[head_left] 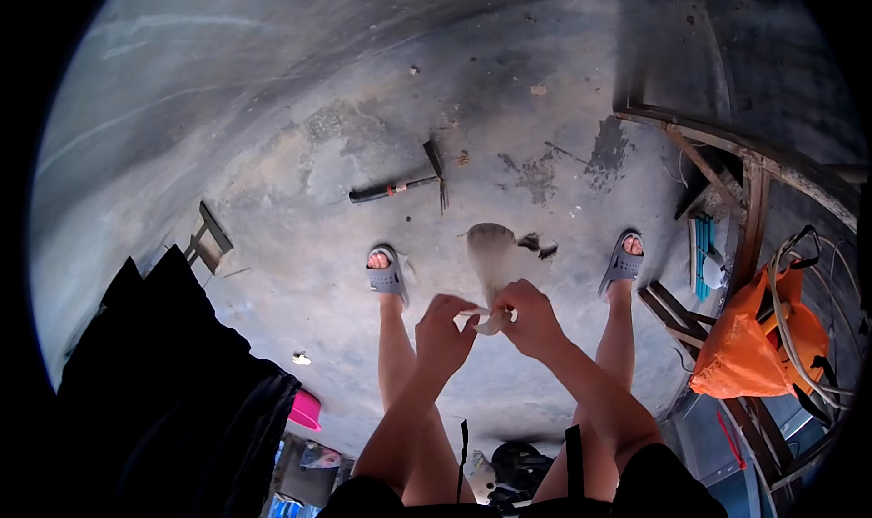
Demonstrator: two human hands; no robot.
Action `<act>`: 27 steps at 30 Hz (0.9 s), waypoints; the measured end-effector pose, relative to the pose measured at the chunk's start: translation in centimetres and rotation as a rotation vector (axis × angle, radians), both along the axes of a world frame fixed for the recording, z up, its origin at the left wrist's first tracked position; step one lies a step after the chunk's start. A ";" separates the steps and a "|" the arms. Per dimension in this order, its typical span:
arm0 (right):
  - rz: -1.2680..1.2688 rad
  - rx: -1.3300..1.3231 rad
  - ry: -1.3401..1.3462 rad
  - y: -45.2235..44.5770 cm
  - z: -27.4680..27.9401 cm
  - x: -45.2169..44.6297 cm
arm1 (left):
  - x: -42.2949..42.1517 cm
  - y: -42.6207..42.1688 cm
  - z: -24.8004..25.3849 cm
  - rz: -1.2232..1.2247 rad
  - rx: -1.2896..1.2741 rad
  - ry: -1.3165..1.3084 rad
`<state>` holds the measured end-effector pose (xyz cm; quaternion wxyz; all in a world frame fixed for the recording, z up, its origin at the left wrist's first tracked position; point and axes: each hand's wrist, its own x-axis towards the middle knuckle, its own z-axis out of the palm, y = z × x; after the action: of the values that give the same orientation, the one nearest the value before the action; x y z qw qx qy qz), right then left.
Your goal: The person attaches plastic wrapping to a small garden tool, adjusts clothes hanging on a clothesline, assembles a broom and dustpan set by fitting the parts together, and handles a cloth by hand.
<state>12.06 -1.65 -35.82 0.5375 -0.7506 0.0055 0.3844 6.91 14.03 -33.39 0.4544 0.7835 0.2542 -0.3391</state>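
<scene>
Both hands are in front of me, between my knees and above the floor. My left hand (443,336) pinches one end of a whitish, soft-looking strip (491,322). On its right, my right hand (530,321) has thumb and fingers closed on the same piece. From there a pale, sheer length (492,256) runs away from me towards the floor, widening to a rounded darker end. Whether it is cloth, plastic or fibre I cannot make out. Dark scraps (537,244) lie beside that far end.
A pick-like hammer (395,190) with a black handle lies on the stained concrete floor ahead. At right stands a rusty metal frame (753,200) with an orange bag (749,341) and cables. Black cloth (173,391) hangs at left, near a pink basin (306,410).
</scene>
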 end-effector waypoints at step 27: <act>-0.206 0.110 0.204 0.0 -1.8 2.6 | 1.5 -0.8 -2.2 0.475 -0.193 -0.182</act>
<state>14.64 -1.69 -37.58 0.6109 -0.6726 0.1162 0.4012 8.45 13.22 -35.60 0.6150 0.6821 0.3555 -0.1737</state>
